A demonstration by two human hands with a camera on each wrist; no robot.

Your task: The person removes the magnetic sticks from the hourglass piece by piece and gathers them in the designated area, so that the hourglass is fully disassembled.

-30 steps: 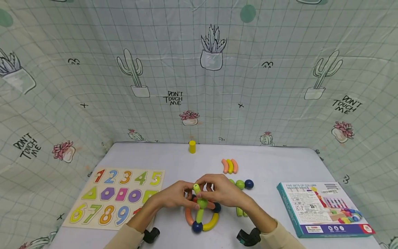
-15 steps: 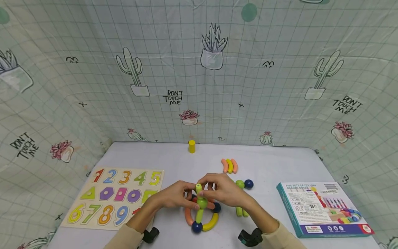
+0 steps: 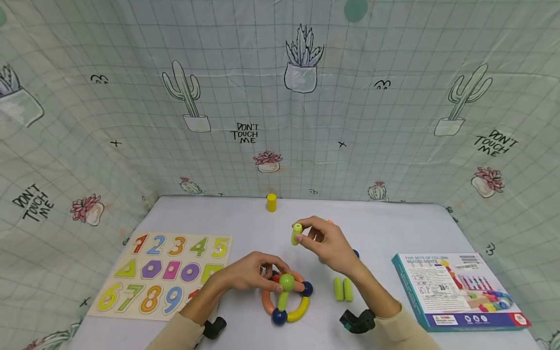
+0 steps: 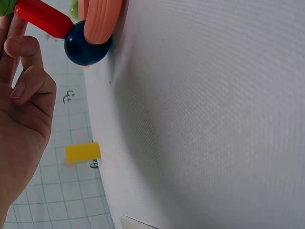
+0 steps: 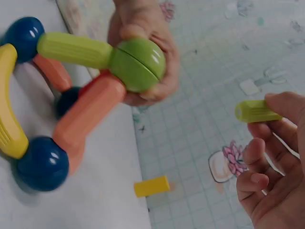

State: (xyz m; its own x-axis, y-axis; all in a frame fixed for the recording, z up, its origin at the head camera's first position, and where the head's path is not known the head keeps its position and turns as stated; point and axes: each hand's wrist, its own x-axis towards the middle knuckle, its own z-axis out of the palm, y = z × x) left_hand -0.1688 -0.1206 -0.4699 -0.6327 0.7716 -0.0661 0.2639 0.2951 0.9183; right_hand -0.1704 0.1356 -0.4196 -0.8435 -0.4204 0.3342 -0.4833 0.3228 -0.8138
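Note:
A pyramid-like frame stands on the table, built of dark blue balls point(image 3: 279, 317), curved yellow point(image 3: 299, 309) and orange rods, and straight rods. Its red, orange point(image 5: 90, 112) and light green point(image 5: 75, 50) straight rods slope up to a green ball point(image 3: 286, 282) on top. My left hand point(image 3: 247, 273) grips that ball between thumb and fingers, as the right wrist view shows. Beyond the frame, up and to the right, my right hand point(image 3: 329, 245) pinches a short light green rod point(image 5: 257, 111) by one end, apart from the ball.
Two light green rods point(image 3: 343, 289) lie right of the frame. A yellow cylinder point(image 3: 271, 202) stands at the table's back edge. A number-and-shape puzzle board point(image 3: 127, 296) lies left, a toy box point(image 3: 468, 291) right. Part of a blue ball point(image 3: 356, 253) shows behind my right wrist.
My right hand has taken the light green rod off the top of the green ball and moved away from it, up and to the right. My left hand keeps its grip on the ball.

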